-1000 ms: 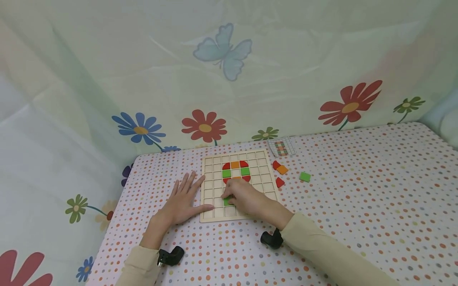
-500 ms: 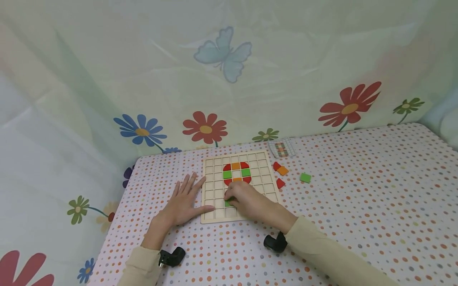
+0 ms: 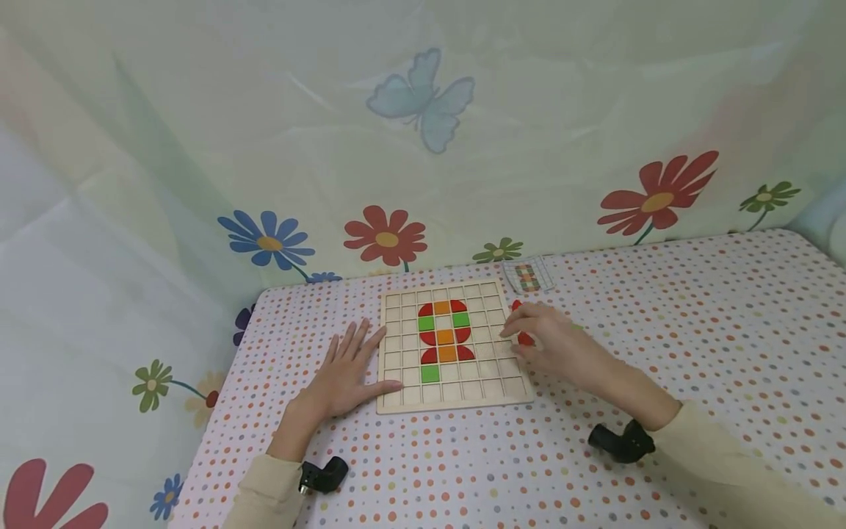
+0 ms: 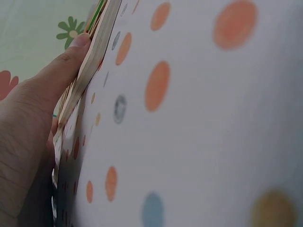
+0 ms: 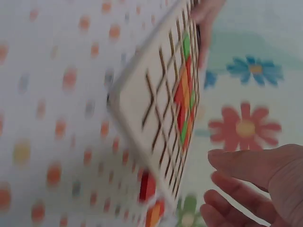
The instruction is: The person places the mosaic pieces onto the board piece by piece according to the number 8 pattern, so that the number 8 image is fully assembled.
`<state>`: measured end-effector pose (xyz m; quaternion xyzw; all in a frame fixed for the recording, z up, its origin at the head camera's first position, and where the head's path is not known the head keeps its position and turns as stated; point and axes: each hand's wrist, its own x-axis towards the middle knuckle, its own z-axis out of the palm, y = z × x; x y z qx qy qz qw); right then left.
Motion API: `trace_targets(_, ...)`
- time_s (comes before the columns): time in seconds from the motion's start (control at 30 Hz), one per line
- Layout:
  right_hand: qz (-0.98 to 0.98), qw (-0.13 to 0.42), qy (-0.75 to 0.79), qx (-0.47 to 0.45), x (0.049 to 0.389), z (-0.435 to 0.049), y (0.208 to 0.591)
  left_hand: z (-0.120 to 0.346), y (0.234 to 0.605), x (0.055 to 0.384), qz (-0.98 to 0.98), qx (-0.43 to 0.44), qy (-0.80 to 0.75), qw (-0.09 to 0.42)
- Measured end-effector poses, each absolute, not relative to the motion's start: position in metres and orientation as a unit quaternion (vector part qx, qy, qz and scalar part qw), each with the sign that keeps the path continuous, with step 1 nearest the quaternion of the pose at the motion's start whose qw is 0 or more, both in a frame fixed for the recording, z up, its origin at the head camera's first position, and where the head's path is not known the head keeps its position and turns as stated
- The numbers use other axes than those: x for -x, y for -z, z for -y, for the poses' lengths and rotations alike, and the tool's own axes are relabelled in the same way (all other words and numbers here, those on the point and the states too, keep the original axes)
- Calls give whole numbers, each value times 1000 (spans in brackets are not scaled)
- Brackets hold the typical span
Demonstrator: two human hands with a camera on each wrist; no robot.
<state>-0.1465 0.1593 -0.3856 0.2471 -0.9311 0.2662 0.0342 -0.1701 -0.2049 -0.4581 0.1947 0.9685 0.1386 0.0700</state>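
Note:
A wooden grid board [image 3: 489,389] lies on the table, with red quarter-round, orange and green square tiles in its middle cells. The lowest filled cell has a green tile [image 3: 430,373]. My left hand [image 3: 340,378] is spread at the board's left side, thumb on its frame; the left wrist view shows that thumb on the edge. Over the board's right edge hovers my right hand [image 3: 562,345], thumb and fingers apart around nothing visible. Beside it lie loose red pieces [image 3: 526,339], partly hidden by the fingers. The right wrist view also shows a loose orange tile [image 5: 154,213].
A card with a printed tile pattern [image 3: 526,277] lies behind the board's right back corner. A dotted cloth [image 3: 423,470] covers the table. Behind it hangs a flowered curtain [image 3: 542,176]. Most of another green piece is hidden behind the right hand.
My right hand has let go of the green tile in the lower part of the board and moved right to the loose pieces. The left hand keeps its place on the board.

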Motion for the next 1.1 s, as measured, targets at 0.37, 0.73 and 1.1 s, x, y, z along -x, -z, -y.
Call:
trace_targets(0.37,946,-47,-307,-93,180,-235,409,200,451,170,-969,-190,-127,94)
trace_targets(0.73,950,-56,-305,-41,186,-237,409,200,451,170,-970,-188,-127,91)
trace_targets(1.1,950,-27,-311,-14,180,-235,414,201,451,170,-970,-184,-126,91)
